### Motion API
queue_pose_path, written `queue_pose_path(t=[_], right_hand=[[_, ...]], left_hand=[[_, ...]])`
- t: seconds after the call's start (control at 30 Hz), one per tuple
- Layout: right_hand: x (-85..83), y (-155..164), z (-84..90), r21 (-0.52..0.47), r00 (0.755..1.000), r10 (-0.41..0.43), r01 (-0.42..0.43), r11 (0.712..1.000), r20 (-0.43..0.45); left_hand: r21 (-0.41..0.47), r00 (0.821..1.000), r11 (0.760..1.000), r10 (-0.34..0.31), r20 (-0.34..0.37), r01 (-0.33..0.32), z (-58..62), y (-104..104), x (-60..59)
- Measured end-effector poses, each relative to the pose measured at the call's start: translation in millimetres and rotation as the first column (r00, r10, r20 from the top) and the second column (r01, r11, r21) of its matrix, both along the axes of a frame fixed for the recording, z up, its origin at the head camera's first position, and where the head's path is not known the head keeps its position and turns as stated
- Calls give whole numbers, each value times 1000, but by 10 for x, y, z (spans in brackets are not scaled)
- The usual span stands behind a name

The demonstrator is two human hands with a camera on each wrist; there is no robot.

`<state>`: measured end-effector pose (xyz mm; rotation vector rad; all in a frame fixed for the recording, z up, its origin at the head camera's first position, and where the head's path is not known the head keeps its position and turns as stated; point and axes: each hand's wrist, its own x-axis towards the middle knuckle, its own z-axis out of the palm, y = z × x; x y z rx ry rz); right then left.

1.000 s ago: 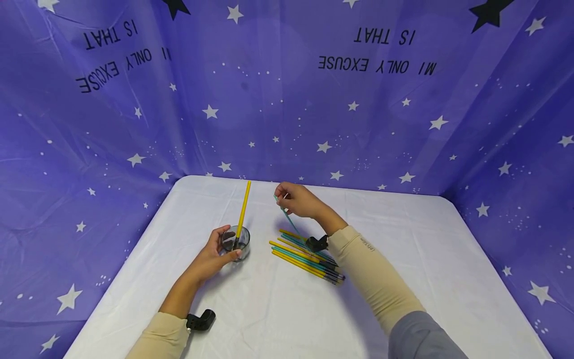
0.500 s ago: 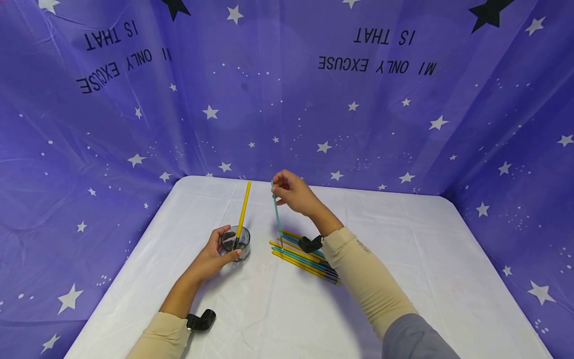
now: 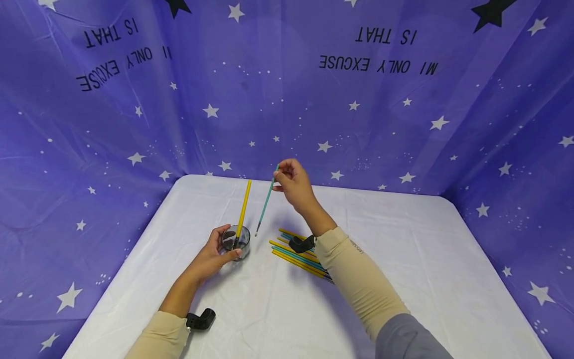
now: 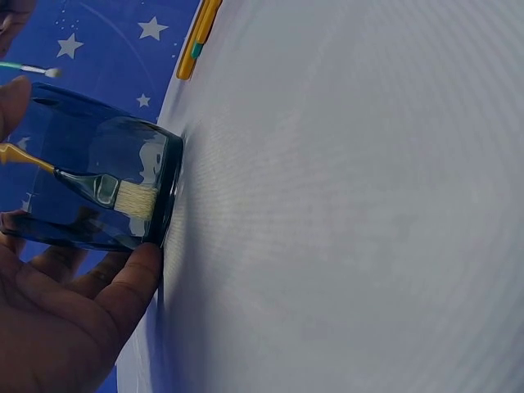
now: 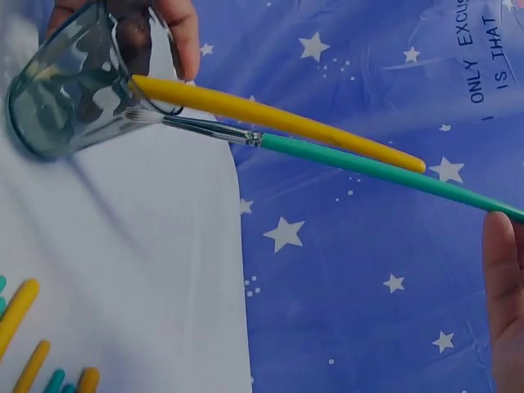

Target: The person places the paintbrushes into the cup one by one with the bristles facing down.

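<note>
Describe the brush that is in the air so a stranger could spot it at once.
On the white table, look above the glass cup. The right hand pinches a thin teal brush by its top, bristles down. It alone is lifted; the others lie piled or stand in the cup.

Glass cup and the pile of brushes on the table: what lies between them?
Bare white table in the head view; only the teal brush hangs above it, between cup and pile.

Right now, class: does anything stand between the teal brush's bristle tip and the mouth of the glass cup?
Nothing visible blocks it. The teal brush hangs beside the glass cup, which already holds a leaning yellow brush that takes part of the opening.
</note>
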<state>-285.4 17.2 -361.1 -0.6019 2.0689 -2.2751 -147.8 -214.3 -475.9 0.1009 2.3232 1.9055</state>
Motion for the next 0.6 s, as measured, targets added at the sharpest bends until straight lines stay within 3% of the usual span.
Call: queue_pose_path(t=[0.27, 0.6], right_hand=[[6, -69, -21, -71, 998, -41, 44, 997, 52], [105, -266, -209, 2, 998, -3, 3, 1000, 56]], left_hand=[[5, 1000, 1000, -6, -5, 6, -3, 5, 0], [-2, 1000, 1000, 0, -9, 0, -6, 1, -11]])
